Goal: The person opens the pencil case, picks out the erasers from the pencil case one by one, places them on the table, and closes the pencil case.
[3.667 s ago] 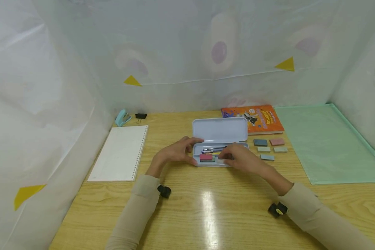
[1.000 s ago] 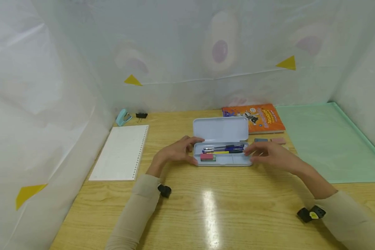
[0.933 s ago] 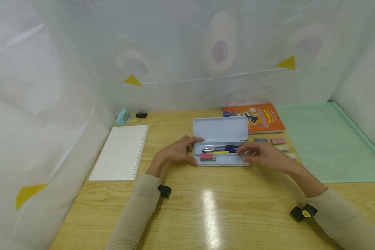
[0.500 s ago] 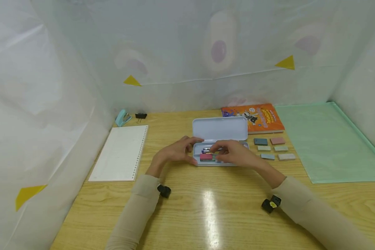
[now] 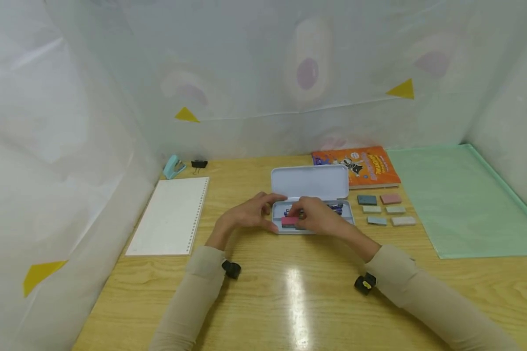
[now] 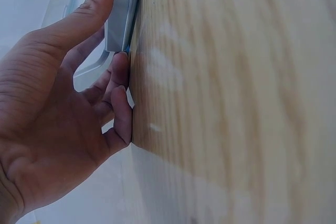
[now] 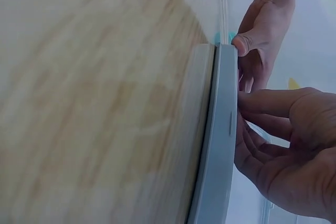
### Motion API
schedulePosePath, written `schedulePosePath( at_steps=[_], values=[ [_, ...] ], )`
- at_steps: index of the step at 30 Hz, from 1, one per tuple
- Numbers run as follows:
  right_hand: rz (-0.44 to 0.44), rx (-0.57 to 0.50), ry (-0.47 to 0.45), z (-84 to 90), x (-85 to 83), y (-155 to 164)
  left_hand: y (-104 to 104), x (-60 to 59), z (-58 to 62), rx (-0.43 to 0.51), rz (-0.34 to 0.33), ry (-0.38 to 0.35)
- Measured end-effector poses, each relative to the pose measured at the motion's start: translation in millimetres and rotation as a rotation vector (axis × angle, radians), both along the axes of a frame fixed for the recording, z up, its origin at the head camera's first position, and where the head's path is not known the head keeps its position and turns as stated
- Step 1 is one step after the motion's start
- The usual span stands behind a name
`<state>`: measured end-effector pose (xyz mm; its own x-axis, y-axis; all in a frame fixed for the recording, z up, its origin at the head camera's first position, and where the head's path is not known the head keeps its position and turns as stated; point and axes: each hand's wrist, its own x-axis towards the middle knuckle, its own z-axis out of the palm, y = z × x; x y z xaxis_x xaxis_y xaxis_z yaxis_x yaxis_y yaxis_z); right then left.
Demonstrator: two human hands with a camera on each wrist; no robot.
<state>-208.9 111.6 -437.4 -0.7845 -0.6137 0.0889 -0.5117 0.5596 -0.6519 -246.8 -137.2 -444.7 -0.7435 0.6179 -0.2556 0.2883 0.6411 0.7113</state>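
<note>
A pale blue pencil case [image 5: 309, 183] lies with its lid raised in the middle of the table. My left hand [image 5: 250, 212] holds its left end, thumb at the front wall and fingers behind; the left wrist view shows the thumb on the case wall [image 6: 121, 19]. Inside, a pink eraser [image 5: 289, 222] sits in the front compartment, and several pens [image 5: 335, 208] lie behind it, partly covered by my right hand [image 5: 320, 217]. Thumb and fingers of that hand pinch at the eraser's right end. In the right wrist view, the case's front wall [image 7: 218, 145] hides the fingertips.
Several erasers [image 5: 367, 200] lie in two columns right of the case. An orange book [image 5: 373, 168] is behind the lid, and a green mat [image 5: 470, 204] is far right. On the left are white paper [image 5: 169, 214], a light blue stapler [image 5: 173, 166] and a black binder clip [image 5: 199, 164].
A whitish eraser has gone from the case to the table on the right, carried by my right hand. That hand came back left to the pink eraser. My left hand stayed put.
</note>
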Motion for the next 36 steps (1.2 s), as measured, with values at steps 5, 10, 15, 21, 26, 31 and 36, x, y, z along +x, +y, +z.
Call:
schedulePosePath(
  at_steps=[5,10,15,21,26,31,36],
  values=[
    [-0.042,0.008,0.022,0.7,1.9,-1.0,0.0,0.1,-1.3,-0.001,0.007,0.005],
    [-0.088,-0.017,-0.025,6.8,8.6,5.5,-0.7,0.0,-2.1,-0.007,0.007,0.007],
    [-0.114,-0.094,-0.073,17.1,17.5,23.6,-0.4,-0.5,-1.8,-0.007,0.004,0.010],
    [-0.126,-0.211,-0.148,21.3,28.5,57.4,-0.3,-0.2,-0.9,-0.017,-0.006,0.017],
    [-0.169,-0.262,-0.167,22.0,37.9,89.7,-0.6,-0.1,-1.3,-0.012,-0.006,0.027],
    [-0.228,-0.262,-0.118,18.8,44.0,121.7,0.0,0.1,-1.7,-0.006,-0.002,0.027],
    [-0.290,-0.210,-0.073,12.7,51.0,150.1,1.2,-0.1,-1.7,-0.004,0.002,0.024]
  ],
)
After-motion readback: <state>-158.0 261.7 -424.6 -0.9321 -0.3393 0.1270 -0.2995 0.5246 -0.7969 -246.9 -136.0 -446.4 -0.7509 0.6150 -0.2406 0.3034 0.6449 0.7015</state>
